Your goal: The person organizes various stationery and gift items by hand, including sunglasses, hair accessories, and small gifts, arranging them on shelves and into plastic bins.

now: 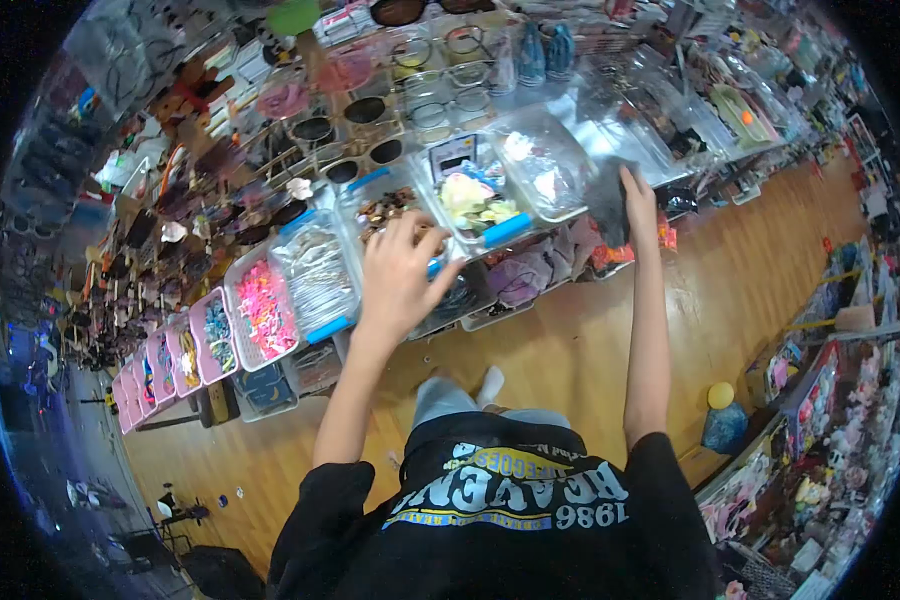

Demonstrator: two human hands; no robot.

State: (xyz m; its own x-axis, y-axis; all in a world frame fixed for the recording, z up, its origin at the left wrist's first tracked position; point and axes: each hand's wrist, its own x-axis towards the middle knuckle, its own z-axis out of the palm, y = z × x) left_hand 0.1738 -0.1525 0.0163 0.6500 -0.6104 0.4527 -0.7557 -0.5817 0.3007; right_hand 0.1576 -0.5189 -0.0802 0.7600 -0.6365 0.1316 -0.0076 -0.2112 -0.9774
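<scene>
My left hand is over the front of a clear bin of small brown pieces, its fingers apart and its thumb pointing right. Part of that bin and its blue handle is hidden under the hand. Farther right, my right hand is seen edge-on at the display's front edge, closed on a dark grey cloth that hangs blurred beside its fingers. Between my hands stand a bin of pale yellow flower-like pieces with a blue handle and a clear bin of plastic-wrapped items.
Left of my hands are a bin of silvery strips, a basket of pink pieces and several pink trays. Sunglasses stand in rows behind. Bagged goods sit on a lower shelf. Another crowded shelf stands at right.
</scene>
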